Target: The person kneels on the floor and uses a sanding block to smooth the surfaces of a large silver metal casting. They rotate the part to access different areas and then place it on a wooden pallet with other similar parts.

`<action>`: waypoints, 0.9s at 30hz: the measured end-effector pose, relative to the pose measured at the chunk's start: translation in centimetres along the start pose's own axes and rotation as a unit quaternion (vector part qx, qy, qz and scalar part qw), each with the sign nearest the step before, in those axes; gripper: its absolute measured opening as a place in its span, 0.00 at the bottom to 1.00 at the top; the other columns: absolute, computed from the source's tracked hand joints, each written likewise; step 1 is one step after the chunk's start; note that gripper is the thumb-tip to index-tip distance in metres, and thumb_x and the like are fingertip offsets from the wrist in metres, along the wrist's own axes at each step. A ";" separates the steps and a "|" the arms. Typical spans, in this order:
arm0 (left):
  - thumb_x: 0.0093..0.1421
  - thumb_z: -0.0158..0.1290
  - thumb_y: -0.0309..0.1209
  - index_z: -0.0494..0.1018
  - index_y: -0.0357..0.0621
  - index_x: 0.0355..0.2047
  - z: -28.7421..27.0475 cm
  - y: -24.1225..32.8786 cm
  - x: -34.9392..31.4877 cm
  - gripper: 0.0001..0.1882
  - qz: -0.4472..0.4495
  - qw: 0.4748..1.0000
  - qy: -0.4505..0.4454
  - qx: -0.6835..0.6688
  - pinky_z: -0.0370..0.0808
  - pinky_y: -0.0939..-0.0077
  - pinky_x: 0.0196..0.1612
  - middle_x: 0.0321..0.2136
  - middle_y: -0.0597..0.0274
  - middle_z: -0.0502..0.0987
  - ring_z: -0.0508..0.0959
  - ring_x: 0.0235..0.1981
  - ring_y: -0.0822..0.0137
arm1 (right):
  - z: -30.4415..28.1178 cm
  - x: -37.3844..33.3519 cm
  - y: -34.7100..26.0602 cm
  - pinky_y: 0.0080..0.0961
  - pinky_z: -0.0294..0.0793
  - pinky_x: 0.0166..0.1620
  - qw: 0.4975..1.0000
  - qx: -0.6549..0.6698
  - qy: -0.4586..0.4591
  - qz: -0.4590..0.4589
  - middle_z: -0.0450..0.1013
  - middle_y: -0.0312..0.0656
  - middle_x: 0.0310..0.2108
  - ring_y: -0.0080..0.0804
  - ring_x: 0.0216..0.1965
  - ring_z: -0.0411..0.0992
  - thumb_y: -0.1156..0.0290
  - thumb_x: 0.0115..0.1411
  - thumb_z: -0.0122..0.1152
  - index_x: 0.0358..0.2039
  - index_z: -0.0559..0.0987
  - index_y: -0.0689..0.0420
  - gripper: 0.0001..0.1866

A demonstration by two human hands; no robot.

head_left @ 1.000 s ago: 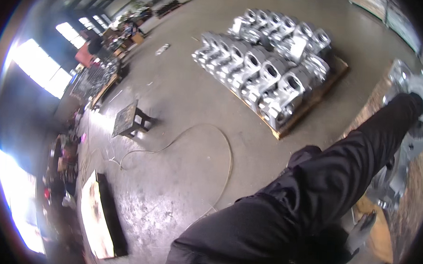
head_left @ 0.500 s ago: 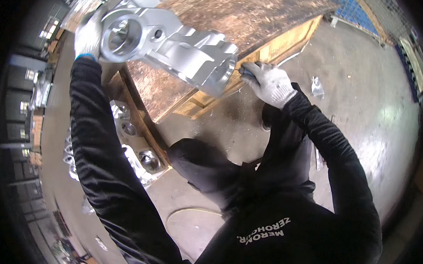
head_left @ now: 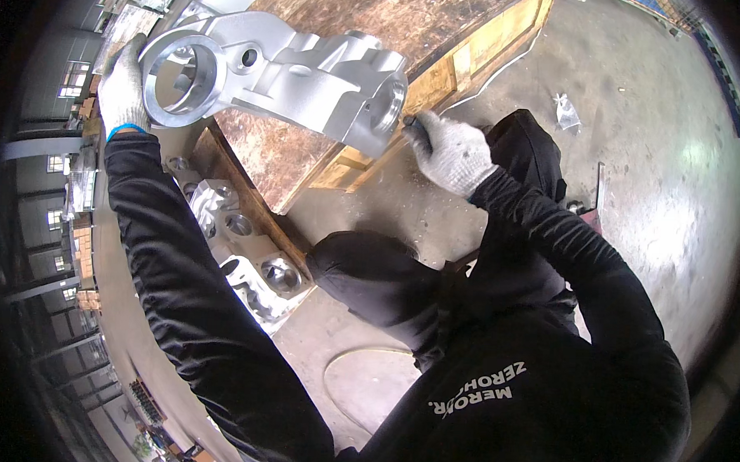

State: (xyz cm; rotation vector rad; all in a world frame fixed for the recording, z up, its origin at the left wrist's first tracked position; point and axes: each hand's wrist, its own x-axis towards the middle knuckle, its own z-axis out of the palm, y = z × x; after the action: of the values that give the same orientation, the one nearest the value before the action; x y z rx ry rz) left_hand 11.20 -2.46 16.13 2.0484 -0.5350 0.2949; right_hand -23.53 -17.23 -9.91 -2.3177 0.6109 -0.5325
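Note:
A large silver metal casting (head_left: 310, 84) hangs over the wooden crate top, with a wide ring at its left end and a round bore at its right. My left hand (head_left: 123, 95), in a white glove with a blue cuff edge, grips the outer side of the ring. Just off the bored end is my gloved right hand (head_left: 454, 155), its fingers curled and pinched together. Something small and dark seems to be at its fingertips, too unclear to name. A narrow gap shows between those fingertips and the casting.
The worn wooden crate (head_left: 267, 156) stands beneath the casting. Left of it, a wooden bin (head_left: 244, 178) holds several more metal castings (head_left: 257, 255). A thin hose (head_left: 331, 370) curves over the floor; a clear plastic bag (head_left: 567, 113) lies to the right.
The casting and my left hand have shifted slightly left in view, the ring turning more face-on. My right hand has moved a little down and left, still close to the bored end.

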 end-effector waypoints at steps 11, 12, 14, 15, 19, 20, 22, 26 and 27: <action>0.59 0.61 0.46 0.82 0.33 0.47 -0.1 0.2 0.5 0.27 -0.012 0.999 0.005 0.037 0.73 0.68 0.52 0.44 0.51 0.84 0.81 0.43 0.60 | -1.7 -1.8 -5.4 0.48 0.79 0.32 0.998 -0.027 -0.049 -0.033 0.78 0.54 0.24 0.56 0.29 0.80 0.60 0.65 0.57 0.37 0.79 0.60 0.15; 0.59 0.61 0.46 0.82 0.33 0.47 0.0 0.0 0.6 0.27 -0.017 1.000 0.001 0.026 0.73 0.68 0.52 0.43 0.51 0.84 0.81 0.43 0.60 | -2.3 -1.5 -5.7 0.48 0.79 0.33 0.997 -0.023 -0.052 -0.043 0.78 0.54 0.24 0.55 0.29 0.80 0.60 0.64 0.58 0.35 0.80 0.61 0.15; 0.59 0.60 0.46 0.82 0.33 0.45 -0.4 -0.1 0.9 0.26 -0.011 0.999 -0.001 0.042 0.73 0.67 0.51 0.41 0.51 0.84 0.81 0.41 0.60 | -3.9 -0.6 -6.3 0.46 0.80 0.35 0.994 -0.030 -0.077 -0.069 0.79 0.54 0.25 0.54 0.30 0.81 0.61 0.63 0.59 0.32 0.82 0.62 0.15; 0.59 0.60 0.46 0.82 0.32 0.45 -0.3 0.9 0.3 0.26 -0.005 0.999 -0.001 0.042 0.73 0.67 0.51 0.41 0.51 0.84 0.81 0.41 0.60 | -5.3 0.2 -6.5 0.45 0.81 0.35 0.991 -0.045 -0.097 -0.085 0.79 0.55 0.25 0.53 0.30 0.81 0.61 0.62 0.59 0.31 0.83 0.63 0.16; 0.59 0.61 0.44 0.82 0.33 0.45 -0.2 1.7 -0.8 0.25 -0.008 0.998 0.000 0.059 0.74 0.68 0.51 0.42 0.50 0.84 0.81 0.41 0.61 | -9.7 3.0 -8.0 0.40 0.83 0.38 0.981 -0.101 -0.109 -0.122 0.80 0.57 0.28 0.50 0.32 0.83 0.60 0.60 0.61 0.30 0.86 0.63 0.17; 0.59 0.62 0.44 0.82 0.33 0.46 -0.1 1.5 -0.4 0.25 -0.009 0.999 -0.002 0.053 0.74 0.68 0.51 0.42 0.50 0.84 0.81 0.42 0.61 | -10.0 3.8 -7.8 0.38 0.83 0.38 0.982 -0.102 -0.113 -0.108 0.80 0.56 0.28 0.48 0.33 0.83 0.57 0.59 0.62 0.32 0.86 0.63 0.19; 0.59 0.63 0.45 0.81 0.33 0.50 -0.7 0.6 -0.2 0.28 0.007 1.000 -0.008 0.024 0.75 0.68 0.52 0.44 0.49 0.84 0.82 0.43 0.61 | -11.0 5.2 -8.6 0.38 0.83 0.40 0.974 -0.145 -0.147 -0.089 0.81 0.56 0.29 0.46 0.34 0.84 0.55 0.59 0.64 0.33 0.86 0.64 0.21; 0.63 0.61 0.42 0.80 0.34 0.52 -0.5 -0.6 1.2 0.25 0.004 0.999 -0.011 0.037 0.77 0.74 0.49 0.47 0.52 0.83 0.82 0.42 0.66 | -12.0 8.2 -6.6 0.37 0.82 0.47 0.965 -0.183 -0.168 -0.081 0.82 0.52 0.35 0.44 0.38 0.83 0.51 0.61 0.65 0.45 0.87 0.58 0.23; 0.61 0.62 0.43 0.81 0.35 0.52 -1.5 -0.5 1.5 0.26 -0.012 0.999 -0.010 0.042 0.78 0.74 0.46 0.46 0.52 0.83 0.82 0.39 0.67 | -12.0 8.9 -6.0 0.32 0.83 0.41 0.966 -0.180 -0.153 -0.104 0.82 0.48 0.31 0.37 0.32 0.83 0.52 0.63 0.65 0.48 0.86 0.55 0.21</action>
State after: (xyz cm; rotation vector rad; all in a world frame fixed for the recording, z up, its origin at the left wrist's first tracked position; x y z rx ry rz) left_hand 12.74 -1.33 17.07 2.1384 -0.5173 0.2879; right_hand -20.93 -24.15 4.35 -2.7551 0.3361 -0.1548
